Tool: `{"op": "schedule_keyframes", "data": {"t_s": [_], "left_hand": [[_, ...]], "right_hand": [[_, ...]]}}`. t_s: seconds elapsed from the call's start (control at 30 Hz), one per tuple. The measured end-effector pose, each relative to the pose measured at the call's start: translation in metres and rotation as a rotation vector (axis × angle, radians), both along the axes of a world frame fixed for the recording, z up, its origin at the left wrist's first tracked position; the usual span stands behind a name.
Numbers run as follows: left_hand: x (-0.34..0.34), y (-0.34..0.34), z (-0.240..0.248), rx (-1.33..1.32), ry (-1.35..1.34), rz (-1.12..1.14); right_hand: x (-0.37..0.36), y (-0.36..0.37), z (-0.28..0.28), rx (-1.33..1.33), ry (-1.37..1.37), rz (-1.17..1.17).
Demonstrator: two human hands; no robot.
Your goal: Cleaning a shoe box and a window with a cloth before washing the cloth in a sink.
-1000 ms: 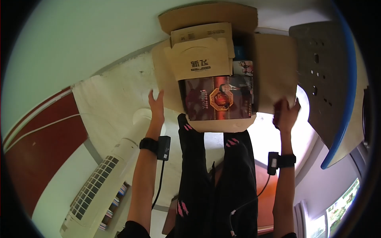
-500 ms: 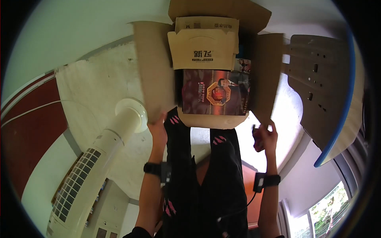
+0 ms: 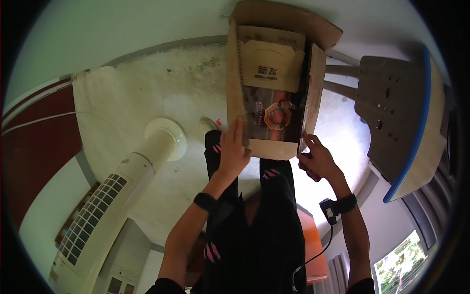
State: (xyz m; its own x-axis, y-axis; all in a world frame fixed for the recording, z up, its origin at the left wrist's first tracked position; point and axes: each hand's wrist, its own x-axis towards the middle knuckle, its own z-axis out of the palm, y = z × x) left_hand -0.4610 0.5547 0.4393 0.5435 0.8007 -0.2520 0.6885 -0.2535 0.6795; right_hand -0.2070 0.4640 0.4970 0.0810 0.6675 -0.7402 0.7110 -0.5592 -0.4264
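Observation:
A cardboard carton (image 3: 276, 151) stands at the top, tilted a little, with its far flap (image 3: 293, 14) raised. Inside, a plain brown box (image 3: 274, 59) lies at the far end and a dark maroon printed box (image 3: 270, 115) at the near end. My left hand (image 3: 234, 152) lies with stretched fingers against the carton's upright left flap (image 3: 235, 93). At the near right corner, my right hand (image 3: 320, 158) touches the right flap (image 3: 315, 93) with its fingers. It also grips a small dark red thing (image 3: 309, 173), mostly hidden by the palm.
A white cylindrical appliance (image 3: 166, 139) with a grille stands at left. On the right is the underside of a blue-edged board (image 3: 387, 103) on legs. My legs (image 3: 249, 210) in black trousers are below the carton. A cable (image 3: 318, 255) hangs from the right wrist device.
The side flaps have swung from splayed outward to upright. My left hand moved right with its flap, and my right hand moved slightly left, keeping the dark red thing.

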Motion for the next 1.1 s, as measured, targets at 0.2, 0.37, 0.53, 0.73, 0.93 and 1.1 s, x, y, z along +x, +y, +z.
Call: {"op": "schedule_keyframes", "data": {"t_s": [0.2, 0.37, 0.53, 0.73, 0.93, 1.1], "left_hand": [[0.016, 0.003, 0.020, -0.051, -0.014, -0.032], [0.004, 0.005, 0.022, -0.100, -0.040, 0.002], [-0.011, 0.013, 0.019, -0.075, -0.029, -0.022], [-0.042, 0.027, 0.017, -0.215, -0.301, 0.165], [-0.040, 0.011, -0.003, -0.496, -0.516, 0.410], [-0.065, -0.033, -0.069, -0.854, -0.576, 0.688]], "right_hand": [[0.028, 0.016, 0.016, -0.006, 0.090, 0.161], [0.103, 0.131, 0.019, 0.458, -0.478, -0.016], [0.124, 0.246, 0.022, 0.511, -0.572, 0.228], [0.118, 0.221, 0.008, 0.575, -0.553, 0.325], [0.135, 0.234, 0.029, 0.434, -0.639, 0.405], [0.058, 0.178, 0.048, 0.518, -0.410, -0.048]]}}
